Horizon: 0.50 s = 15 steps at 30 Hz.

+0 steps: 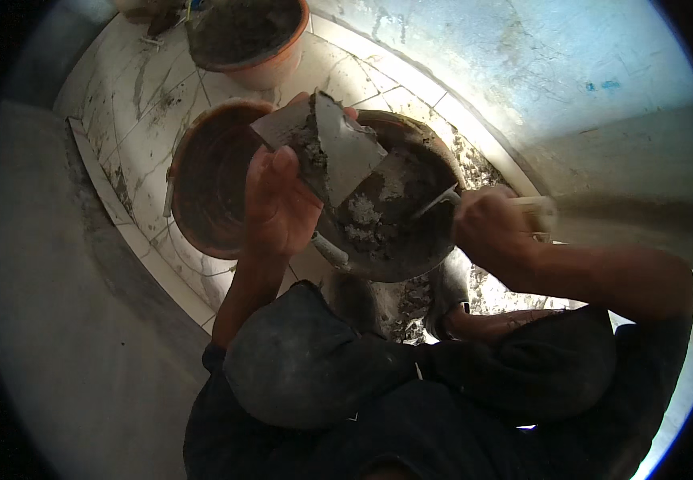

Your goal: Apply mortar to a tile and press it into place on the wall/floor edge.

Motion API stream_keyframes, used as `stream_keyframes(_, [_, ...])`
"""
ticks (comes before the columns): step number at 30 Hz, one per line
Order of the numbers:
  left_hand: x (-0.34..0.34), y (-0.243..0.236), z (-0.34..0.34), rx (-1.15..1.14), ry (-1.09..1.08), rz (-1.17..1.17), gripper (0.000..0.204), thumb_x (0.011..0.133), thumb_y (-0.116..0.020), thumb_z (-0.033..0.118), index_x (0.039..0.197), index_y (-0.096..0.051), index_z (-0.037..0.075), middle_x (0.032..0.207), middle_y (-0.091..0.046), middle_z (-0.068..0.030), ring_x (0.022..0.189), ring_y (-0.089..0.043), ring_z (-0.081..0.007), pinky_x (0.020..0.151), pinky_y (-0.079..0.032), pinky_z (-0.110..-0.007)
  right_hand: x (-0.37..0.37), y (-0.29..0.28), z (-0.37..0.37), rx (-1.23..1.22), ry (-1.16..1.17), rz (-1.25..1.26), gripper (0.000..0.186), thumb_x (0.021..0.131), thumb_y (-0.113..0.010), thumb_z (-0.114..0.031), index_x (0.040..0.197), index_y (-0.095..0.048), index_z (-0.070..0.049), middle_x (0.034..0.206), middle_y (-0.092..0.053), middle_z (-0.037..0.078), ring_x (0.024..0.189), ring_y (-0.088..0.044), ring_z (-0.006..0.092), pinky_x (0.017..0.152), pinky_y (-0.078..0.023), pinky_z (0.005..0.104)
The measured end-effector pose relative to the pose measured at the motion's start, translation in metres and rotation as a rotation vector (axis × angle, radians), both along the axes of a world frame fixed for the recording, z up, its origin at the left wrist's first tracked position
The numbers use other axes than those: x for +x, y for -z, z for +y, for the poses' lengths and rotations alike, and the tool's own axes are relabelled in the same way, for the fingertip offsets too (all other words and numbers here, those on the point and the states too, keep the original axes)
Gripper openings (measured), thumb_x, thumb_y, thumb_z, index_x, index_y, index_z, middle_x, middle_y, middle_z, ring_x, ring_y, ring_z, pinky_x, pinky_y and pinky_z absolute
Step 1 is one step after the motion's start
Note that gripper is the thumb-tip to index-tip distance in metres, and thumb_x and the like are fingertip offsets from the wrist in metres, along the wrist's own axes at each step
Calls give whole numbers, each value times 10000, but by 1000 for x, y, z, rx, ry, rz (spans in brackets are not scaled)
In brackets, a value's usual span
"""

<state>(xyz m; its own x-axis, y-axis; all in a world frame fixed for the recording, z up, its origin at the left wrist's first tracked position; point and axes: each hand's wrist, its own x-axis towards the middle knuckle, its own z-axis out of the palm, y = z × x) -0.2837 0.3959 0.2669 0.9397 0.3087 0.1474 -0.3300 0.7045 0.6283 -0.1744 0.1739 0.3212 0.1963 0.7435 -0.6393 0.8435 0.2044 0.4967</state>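
Note:
My left hand [278, 204] grips the handle of a flat metal plastering tool [346, 148], held up and tilted, with a lump of grey mortar [310, 152] clinging to its face. My right hand [490, 228] is closed on the wooden handle of a small trowel [442, 200], whose blade tip points into a dark round pan [398, 204] holding wet mortar. The pan sits on the tiled floor just below both hands. My knees, in dark trousers, fill the lower part of the view.
An empty reddish-brown pan [206, 188] lies left of the mortar pan. A terracotta-coloured pot [254, 40] filled with grey material stands at the top. White marbled floor tiles [134, 96] meet a grey plastered wall [522, 56] on the right, with mortar spills [478, 164] along it.

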Motion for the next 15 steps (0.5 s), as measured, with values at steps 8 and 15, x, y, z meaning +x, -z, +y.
stream_keyframes(8, [-24,-1,15,-84,20,116,764,886,-559,506,1411,-280,26,1378,-364,-303,1269,-413,-405,965,-498,-473,8,29,60,-458,168,329,203,807,-641,-217,958,-723,-108,890,-699,85,878,-680,231,697,-562,387])
stream_keyframes(15, [-30,6,30,-85,32,179,834,862,-578,543,1436,-239,42,1420,-278,-330,1304,-344,-465,970,-495,-482,50,-3,81,-711,218,556,188,793,-542,-124,883,-687,-47,796,-677,123,769,-670,219,636,-560,384])
